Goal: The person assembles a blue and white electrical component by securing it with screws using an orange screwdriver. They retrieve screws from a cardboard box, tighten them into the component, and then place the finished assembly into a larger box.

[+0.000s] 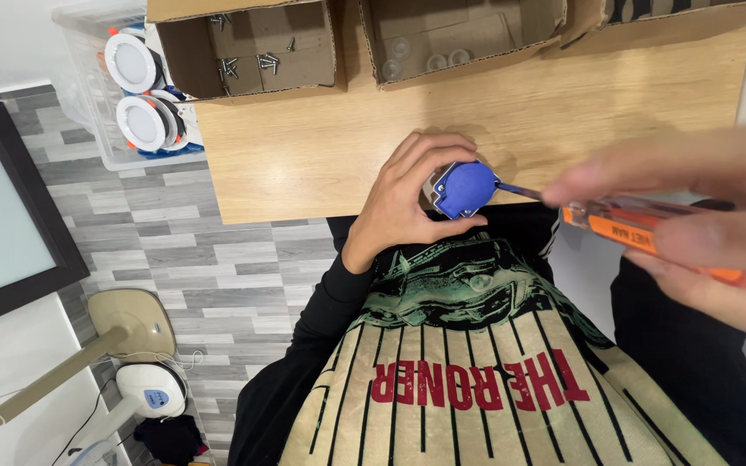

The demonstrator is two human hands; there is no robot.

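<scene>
Blue part (465,188) half-hidden by left hand (407,194)

Bare wooden table (321,147) lies open beyond the hands, blocked farther back by cardboard boxes (252,52).

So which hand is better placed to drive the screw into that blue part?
Probably the right hand: it already grips the orange-handled screwdriver, whose tip meets the blue part. The left hand is wrapped around that part, holding it just above the wooden table.
</scene>
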